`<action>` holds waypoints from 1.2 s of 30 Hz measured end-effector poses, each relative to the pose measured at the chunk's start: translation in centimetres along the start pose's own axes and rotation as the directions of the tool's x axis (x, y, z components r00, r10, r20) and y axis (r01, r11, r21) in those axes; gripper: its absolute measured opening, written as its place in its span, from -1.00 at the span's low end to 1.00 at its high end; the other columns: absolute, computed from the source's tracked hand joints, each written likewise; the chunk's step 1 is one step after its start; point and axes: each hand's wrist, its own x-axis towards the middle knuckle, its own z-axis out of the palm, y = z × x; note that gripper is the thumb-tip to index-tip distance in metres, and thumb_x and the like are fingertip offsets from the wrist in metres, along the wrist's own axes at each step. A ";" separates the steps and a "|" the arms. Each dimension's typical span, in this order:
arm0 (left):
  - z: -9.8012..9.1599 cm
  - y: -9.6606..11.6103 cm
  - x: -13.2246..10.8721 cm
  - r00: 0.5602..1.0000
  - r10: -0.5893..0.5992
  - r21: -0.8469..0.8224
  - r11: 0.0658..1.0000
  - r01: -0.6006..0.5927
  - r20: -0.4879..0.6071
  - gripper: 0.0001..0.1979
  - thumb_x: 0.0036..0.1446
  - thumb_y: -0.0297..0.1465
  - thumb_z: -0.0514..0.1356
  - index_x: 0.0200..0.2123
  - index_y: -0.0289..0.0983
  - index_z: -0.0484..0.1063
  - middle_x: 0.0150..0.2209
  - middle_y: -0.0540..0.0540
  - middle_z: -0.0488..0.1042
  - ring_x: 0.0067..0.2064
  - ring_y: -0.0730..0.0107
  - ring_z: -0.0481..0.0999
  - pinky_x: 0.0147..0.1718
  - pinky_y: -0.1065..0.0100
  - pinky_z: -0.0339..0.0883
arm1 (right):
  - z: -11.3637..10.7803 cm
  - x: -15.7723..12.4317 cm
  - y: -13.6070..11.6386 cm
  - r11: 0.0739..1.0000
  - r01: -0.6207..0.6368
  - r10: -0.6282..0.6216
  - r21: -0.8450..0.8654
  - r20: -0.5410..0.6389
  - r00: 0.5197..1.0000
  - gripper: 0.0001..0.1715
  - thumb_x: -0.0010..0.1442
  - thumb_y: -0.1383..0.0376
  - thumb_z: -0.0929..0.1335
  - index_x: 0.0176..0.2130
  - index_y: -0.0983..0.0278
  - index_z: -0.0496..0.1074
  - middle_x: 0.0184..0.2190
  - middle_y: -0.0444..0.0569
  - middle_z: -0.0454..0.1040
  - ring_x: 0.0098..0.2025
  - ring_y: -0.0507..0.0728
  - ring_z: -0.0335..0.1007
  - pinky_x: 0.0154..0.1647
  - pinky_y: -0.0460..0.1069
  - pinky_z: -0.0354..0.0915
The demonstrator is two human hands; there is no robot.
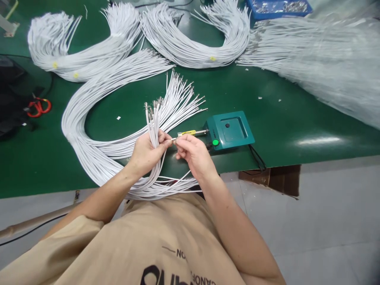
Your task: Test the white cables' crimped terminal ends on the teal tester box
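My left hand (148, 152) is closed around several white cables (153, 134) whose metal-tipped ends stick up above the fingers. Between its thumb and forefinger and the fingertips of my right hand (192, 152) is a short white cable end (173, 139). The right fingers are pinched together on that end, and its very tip is hidden by them. Just beyond the right hand, a yellow-marked metal rod (190, 133) juts from the left side of a small green machine (233, 128) with a lit green button (215, 142). More white cables (181, 97) fan out behind my hands.
Large bundles of white cables (192, 43) with yellow tags lie across the back of the green table (285, 130). A blue tray (279, 10) of small metal parts stands at the back, near plastic-covered cables (326, 59). Orange-handled scissors (39, 107) lie left; a cardboard box (282, 180) sits below.
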 end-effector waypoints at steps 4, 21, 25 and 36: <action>-0.2 0.1 0.1 1.000 -0.026 -0.021 0.999 0.026 0.017 -0.72 -0.03 -0.44 0.23 -0.54 -0.23 0.10 -0.45 -0.01 0.48 -0.37 0.40 0.46 -0.29 0.35 0.33 | 0.0 0.0 -0.2 0.993 0.009 -0.016 -0.119 -0.061 0.998 -0.75 0.09 0.14 0.35 -0.43 0.28 0.40 -0.56 -0.22 0.27 -0.62 -0.08 0.04 -0.56 -0.10 0.19; -0.8 -0.1 1.3 0.762 -0.378 -0.578 0.499 0.646 0.525 -0.57 -0.08 -0.59 0.30 -0.07 -0.29 0.49 -0.39 -0.05 0.42 -0.43 0.55 0.41 -0.62 0.60 0.19 | -1.8 0.6 0.7 -0.162 0.398 -0.567 -0.903 0.415 0.712 -0.64 0.36 0.31 0.12 -0.35 0.28 0.39 -0.38 0.04 0.43 -0.27 0.15 0.28 -0.19 0.01 0.17; -0.6 -0.3 1.9 0.727 -0.370 -0.598 0.415 0.686 0.578 -0.65 -0.09 -0.62 0.27 -0.17 -0.32 0.53 -0.42 -0.07 0.42 -0.46 0.57 0.39 -0.68 0.64 0.13 | -2.2 0.6 -0.6 -0.520 0.348 -0.414 -0.780 0.586 0.696 -0.62 0.35 0.32 0.11 -0.37 0.29 0.39 -0.41 0.06 0.39 -0.30 0.19 0.20 -0.24 0.07 0.08; 0.7 -2.2 2.2 0.897 -0.296 -0.493 0.756 0.431 0.329 -0.56 -0.06 -0.47 0.34 -0.05 -0.29 0.41 -0.42 0.01 0.45 -0.44 0.50 0.49 -0.61 0.59 0.23 | -3.1 2.6 -6.2 -0.514 0.321 -0.150 -0.795 0.452 0.879 -0.86 0.12 0.46 0.29 -0.29 0.31 0.41 -0.39 0.02 0.51 -0.27 0.19 0.31 -0.11 0.06 0.08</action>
